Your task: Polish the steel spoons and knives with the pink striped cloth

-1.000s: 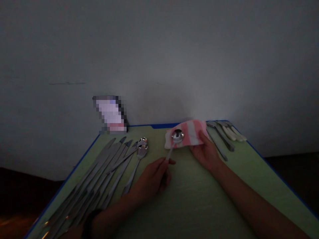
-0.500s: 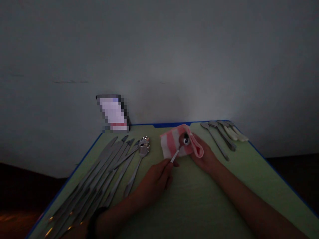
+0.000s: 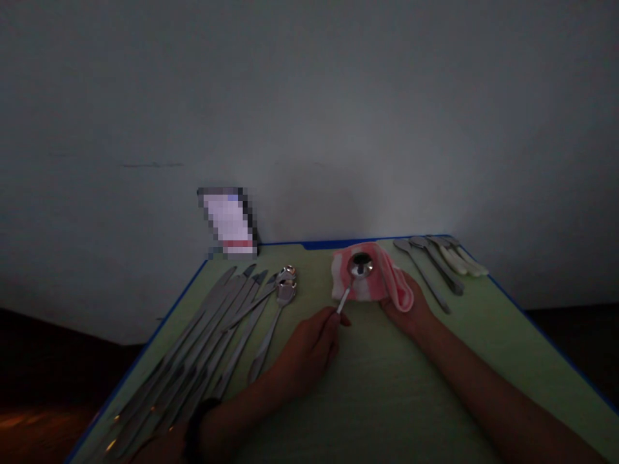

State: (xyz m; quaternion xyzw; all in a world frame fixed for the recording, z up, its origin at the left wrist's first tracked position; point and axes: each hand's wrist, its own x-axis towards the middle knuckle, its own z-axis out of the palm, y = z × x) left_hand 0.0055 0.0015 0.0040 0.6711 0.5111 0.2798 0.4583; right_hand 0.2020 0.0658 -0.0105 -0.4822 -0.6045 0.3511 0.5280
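My left hand (image 3: 309,348) is closed on the handle of a metal spoon (image 3: 355,274), pinching it near the end. The spoon's bowl rests on a pink and white striped cloth (image 3: 372,280) at the far middle of the green table (image 3: 377,386). My right hand (image 3: 411,309) holds the cloth from the right, with the cloth draped over its fingers and folded up around the spoon's bowl.
Several table knives (image 3: 203,348) lie in a row on the left, with two spoons (image 3: 285,290) beside them. More spoons (image 3: 435,261) lie at the far right corner. A blurred upright object (image 3: 227,222) leans on the grey wall. The table has a blue edge.
The cloth went from lying flat under my right hand to being folded up around the spoon's bowl. The spoon shifted slightly right, and the view drifted a little.
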